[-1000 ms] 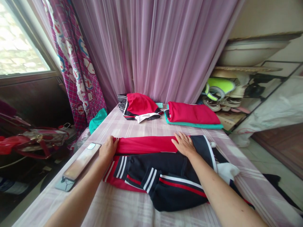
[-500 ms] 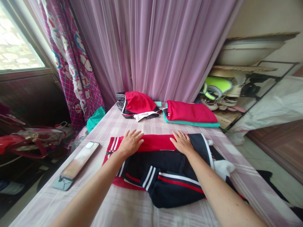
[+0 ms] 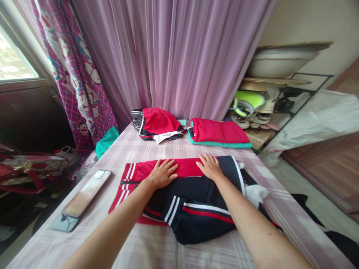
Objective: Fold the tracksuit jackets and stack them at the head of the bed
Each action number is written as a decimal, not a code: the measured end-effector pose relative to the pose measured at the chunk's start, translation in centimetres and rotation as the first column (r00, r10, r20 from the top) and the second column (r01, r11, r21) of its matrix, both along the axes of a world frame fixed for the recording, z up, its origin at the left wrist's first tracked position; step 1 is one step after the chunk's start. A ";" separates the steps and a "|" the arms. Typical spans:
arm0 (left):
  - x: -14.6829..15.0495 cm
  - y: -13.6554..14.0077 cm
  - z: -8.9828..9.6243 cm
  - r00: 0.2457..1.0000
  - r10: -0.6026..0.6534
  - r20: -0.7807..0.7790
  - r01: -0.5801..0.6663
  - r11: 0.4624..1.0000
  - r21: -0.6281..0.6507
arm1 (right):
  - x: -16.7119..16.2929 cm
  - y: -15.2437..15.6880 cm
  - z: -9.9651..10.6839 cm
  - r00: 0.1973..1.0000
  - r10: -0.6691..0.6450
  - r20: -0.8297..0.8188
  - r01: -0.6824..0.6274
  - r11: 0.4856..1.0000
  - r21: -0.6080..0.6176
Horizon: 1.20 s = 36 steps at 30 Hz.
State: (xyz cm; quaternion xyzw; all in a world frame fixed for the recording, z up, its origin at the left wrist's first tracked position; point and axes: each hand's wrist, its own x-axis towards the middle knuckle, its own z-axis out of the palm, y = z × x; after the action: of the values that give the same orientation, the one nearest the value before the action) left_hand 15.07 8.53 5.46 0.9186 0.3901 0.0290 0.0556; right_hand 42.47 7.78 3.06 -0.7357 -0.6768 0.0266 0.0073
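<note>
A red and dark navy jacket [image 3: 185, 188] with white stripes lies partly folded on the table in front of me. My left hand [image 3: 163, 173] rests flat on its red upper fold, fingers spread. Farther right on the same red strip, my right hand [image 3: 209, 166] lies flat, its fingers also apart. One navy sleeve [image 3: 202, 224], with a striped cuff and red and white piping, is laid across the near side. The jacket's white-edged end and some white cloth [image 3: 256, 193] stick out at the right.
Behind the jacket are a loosely bunched red and black garment [image 3: 159, 125] and a folded red garment [image 3: 218, 130] over a teal one. A phone [image 3: 84, 198] lies at the left on the checked tablecloth [image 3: 112, 153]. Shoes stand on a rack [image 3: 308, 98] beyond the right edge.
My left hand has slid right along the red fold, uncovering more of the striped end at the left. My right hand stays on the fabric. The whole view has shifted slightly.
</note>
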 end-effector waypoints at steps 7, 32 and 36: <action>-0.6 0.4 -2.3 1.000 0.002 -0.003 -0.002 1.000 0.028 | 1.2 -0.3 0.8 0.999 0.050 0.000 -0.050 0.997 -0.052; 0.3 -4.6 2.7 0.986 -0.117 0.117 0.131 0.984 -0.121 | 14.5 -9.3 1.4 0.953 0.022 -0.303 0.035 0.982 0.183; 0.0 -7.4 3.4 0.983 -0.161 0.089 0.174 0.970 -0.168 | 14.7 -10.3 1.0 0.968 0.069 -0.241 -0.019 0.979 0.204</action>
State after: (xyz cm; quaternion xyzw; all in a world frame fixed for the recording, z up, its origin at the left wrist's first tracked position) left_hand 15.11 1.15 8.83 0.9382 0.3096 0.0239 0.1530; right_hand 57.20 -2.51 4.01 -0.7071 -0.6859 0.0500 0.1646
